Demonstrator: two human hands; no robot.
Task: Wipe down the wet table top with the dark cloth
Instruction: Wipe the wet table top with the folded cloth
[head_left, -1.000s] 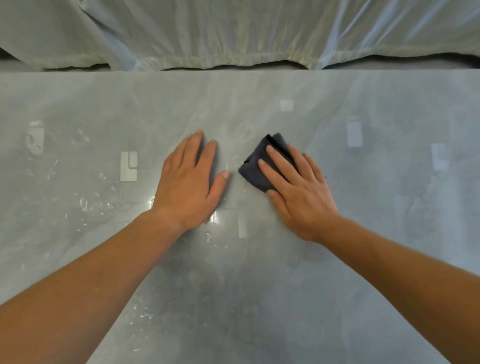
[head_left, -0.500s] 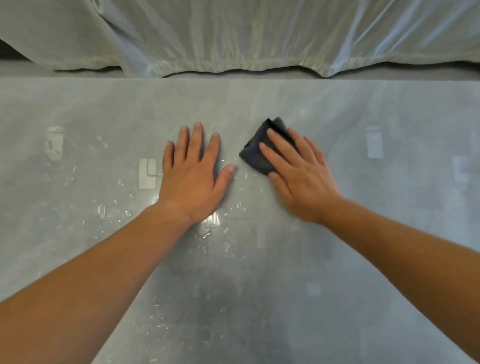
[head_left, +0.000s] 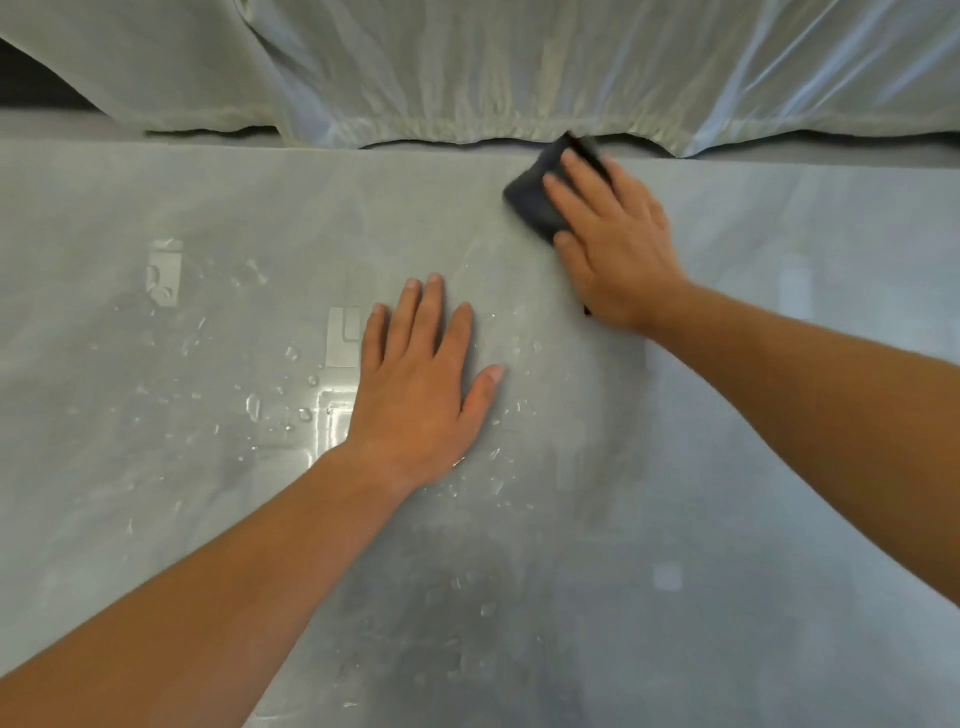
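Note:
A folded dark cloth (head_left: 535, 200) lies on the grey table top (head_left: 753, 467) close to its far edge. My right hand (head_left: 615, 244) presses flat on the cloth with straight fingers and covers its near part. My left hand (head_left: 421, 384) rests palm down on the table near the middle, fingers spread, holding nothing. Water drops (head_left: 291, 405) sit to the left of my left hand and in front of it, more near the bottom.
A pale sheer curtain (head_left: 467, 67) hangs along the far edge of the table, its hem just behind the cloth. Bright window reflections (head_left: 343, 338) show on the wet surface at the left.
My right hand has pushed the cloth away from me, from beside my left hand up to the table's far edge. My left hand stays flat in about the same place.

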